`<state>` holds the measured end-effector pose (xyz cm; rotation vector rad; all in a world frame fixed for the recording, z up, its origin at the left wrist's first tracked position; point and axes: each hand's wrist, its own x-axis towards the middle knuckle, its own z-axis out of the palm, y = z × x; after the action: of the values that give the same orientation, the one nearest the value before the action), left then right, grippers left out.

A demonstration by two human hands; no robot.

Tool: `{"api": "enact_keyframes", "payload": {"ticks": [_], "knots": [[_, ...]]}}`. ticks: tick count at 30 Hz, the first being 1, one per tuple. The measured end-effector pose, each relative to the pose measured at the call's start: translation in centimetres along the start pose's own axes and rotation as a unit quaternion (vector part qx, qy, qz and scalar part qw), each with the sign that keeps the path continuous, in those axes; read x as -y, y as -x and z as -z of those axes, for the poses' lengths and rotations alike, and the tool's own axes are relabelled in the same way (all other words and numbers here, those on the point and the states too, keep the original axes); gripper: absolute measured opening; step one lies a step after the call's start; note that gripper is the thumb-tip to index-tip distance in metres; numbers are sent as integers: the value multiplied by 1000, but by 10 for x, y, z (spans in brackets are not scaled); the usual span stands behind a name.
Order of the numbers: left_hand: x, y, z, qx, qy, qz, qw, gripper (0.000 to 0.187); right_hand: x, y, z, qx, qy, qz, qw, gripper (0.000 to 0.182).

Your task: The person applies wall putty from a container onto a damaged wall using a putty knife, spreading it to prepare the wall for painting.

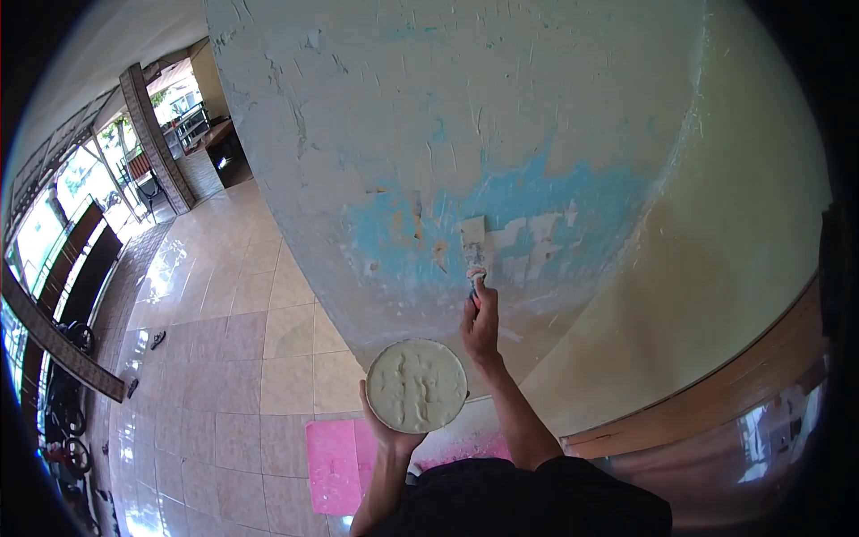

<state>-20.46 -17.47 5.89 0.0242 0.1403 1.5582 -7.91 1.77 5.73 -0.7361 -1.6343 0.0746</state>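
In my right hand (481,324) is a putty knife (473,246), gripped by its handle with the blade up against the wall (403,116). Around the blade, the wall shows a patch of bare blue paint (519,192) with whitish putty smears and brownish chips. My left hand (389,432) supports a round container of pale putty (417,387) from below and the side. The putty's surface is uneven, with ridges and dents. The container hides part of the left fingers.
Pink sheets (333,461) lie on the tiled floor (215,385) below me. A brown wooden surface (698,416) curves along the lower right. Farther left are a tiled pillar (157,139), a sandal (158,339) and parked motorcycles (72,421).
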Motion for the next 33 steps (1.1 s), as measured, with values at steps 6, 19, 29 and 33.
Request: {"api": "enact_keyframes", "payload": {"ticks": [6, 19, 29, 33], "knots": [[1, 1, -4, -7, 8, 10, 1000, 75, 52, -108, 8, -47, 1, 52, 998, 47], [2, -3, 6, 22, 75, -5, 997, 74, 5, -34, 10, -27, -1, 22, 999, 47], [1, -2, 8, 27, 39, -11, 999, 75, -5, -26, -13, -28, 42, 18, 999, 48], [2, -5, 10, 21, 44, -24, 999, 75, -17, 3, -6, -6, -6, -15, 1000, 49]]}}
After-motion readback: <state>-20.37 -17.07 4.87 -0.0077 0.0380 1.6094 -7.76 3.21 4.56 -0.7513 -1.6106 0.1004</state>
